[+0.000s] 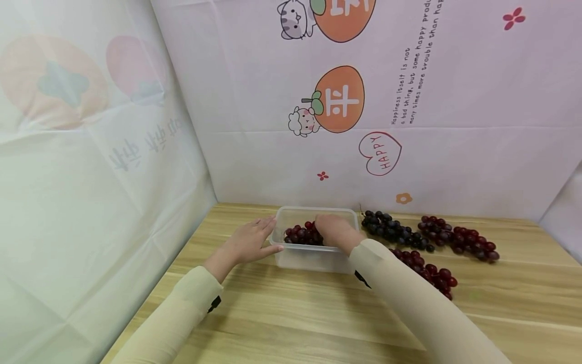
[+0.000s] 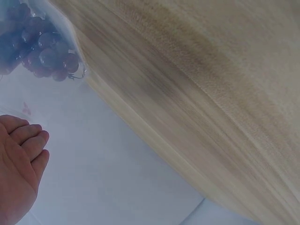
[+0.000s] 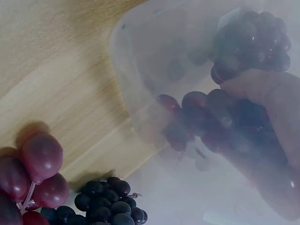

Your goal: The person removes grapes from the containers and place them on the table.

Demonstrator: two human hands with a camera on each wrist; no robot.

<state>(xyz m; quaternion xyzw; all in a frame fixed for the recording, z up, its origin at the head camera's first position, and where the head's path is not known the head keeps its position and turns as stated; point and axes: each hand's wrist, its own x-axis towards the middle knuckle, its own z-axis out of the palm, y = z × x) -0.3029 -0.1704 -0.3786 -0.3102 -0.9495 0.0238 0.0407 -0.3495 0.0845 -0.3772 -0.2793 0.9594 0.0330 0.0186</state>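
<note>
A translucent plastic box (image 1: 313, 260) stands on the wooden table with dark red grapes (image 1: 302, 235) inside. My right hand (image 1: 337, 231) reaches down into the box. Through the hazy wall in the right wrist view, thumb and fingers curl round a bunch of grapes (image 3: 220, 117); another bunch (image 3: 253, 44) lies beside it in the box. My left hand (image 1: 249, 241) is at the box's left end, its fingers fairly straight along the rim. In the left wrist view the left hand (image 2: 21, 164) holds nothing, and grapes (image 2: 44, 44) show through the box wall.
Right of the box lie a black grape bunch (image 1: 393, 231), a red bunch (image 1: 468, 240) behind and a red bunch (image 1: 427, 268) partly under my right forearm. A printed cloth (image 1: 273, 167) rises behind the table (image 1: 282, 318), and another cloth (image 1: 91, 217) hangs at left.
</note>
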